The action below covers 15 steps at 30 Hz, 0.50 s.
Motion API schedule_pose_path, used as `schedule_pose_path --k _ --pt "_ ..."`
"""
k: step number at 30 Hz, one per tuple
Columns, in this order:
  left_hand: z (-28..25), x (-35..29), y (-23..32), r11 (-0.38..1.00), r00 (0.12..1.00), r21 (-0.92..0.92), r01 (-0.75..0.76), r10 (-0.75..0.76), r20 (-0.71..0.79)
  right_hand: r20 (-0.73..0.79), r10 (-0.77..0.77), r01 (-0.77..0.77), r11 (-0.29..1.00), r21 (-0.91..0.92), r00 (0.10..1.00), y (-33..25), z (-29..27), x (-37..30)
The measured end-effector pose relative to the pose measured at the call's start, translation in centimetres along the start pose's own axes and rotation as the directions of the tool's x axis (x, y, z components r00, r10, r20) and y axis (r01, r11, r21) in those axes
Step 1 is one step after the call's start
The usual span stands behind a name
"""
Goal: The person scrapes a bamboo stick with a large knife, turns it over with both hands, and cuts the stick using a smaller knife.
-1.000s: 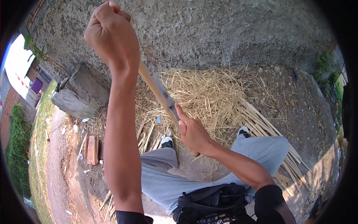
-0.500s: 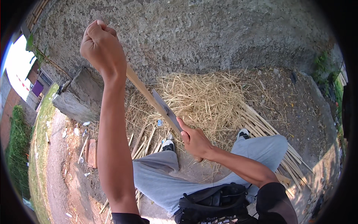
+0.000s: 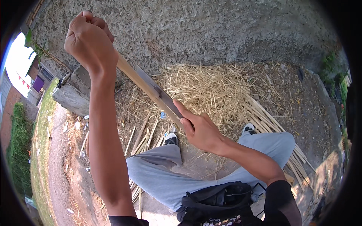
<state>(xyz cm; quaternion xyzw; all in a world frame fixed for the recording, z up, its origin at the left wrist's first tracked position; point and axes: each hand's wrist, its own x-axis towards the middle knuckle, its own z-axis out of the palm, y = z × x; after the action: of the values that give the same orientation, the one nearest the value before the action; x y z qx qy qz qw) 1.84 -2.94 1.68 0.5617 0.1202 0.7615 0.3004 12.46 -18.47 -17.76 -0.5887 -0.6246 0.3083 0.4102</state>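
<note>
My left hand (image 3: 89,43) is raised at the upper left, its fingers closed around the far end of a pale, flat bamboo strip (image 3: 132,74). From that fist the strip slopes down to the right, toward my right hand (image 3: 203,132). A knife (image 3: 154,87) with a long grey blade is gripped in my right hand, forefinger stretched along it. The blade lies lengthwise along the strip's right side, seemingly touching it. My right palm and fingers hide the knife's handle and the lower end of the strip.
A heap of pale shavings (image 3: 211,88) lies before a rough wall (image 3: 226,34). Long cut strips (image 3: 264,118) are piled at the right, more strips (image 3: 145,141) by my left foot. A concrete block (image 3: 73,98) stands at the left. A black bag (image 3: 217,199) rests on my lap.
My left hand has moved up and left, carrying the strip's far end. My right hand and the knife have shifted slightly upward, the blade tip now nearer my left fist.
</note>
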Motion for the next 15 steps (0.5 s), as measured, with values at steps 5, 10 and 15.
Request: schedule_pose_path --k 5,10,15 --pt "3.2 -1.2 1.4 1.0 0.999 -0.001 -0.031 0.031 0.017 -0.267 -0.184 0.203 0.978 0.048 0.946 6.1 4.6 -0.5" --pt "0.9 0.2 -0.4 0.998 1.0 0.067 0.006 -0.006 -0.007 -0.075 -0.026 0.027 1.0 0.012 0.997 5.3 3.3 -0.7" --pt "2.4 -0.5 0.5 0.998 0.998 0.039 -0.044 0.043 0.041 -0.229 -0.208 0.231 0.969 0.082 0.951 0.0 0.9 0.1"
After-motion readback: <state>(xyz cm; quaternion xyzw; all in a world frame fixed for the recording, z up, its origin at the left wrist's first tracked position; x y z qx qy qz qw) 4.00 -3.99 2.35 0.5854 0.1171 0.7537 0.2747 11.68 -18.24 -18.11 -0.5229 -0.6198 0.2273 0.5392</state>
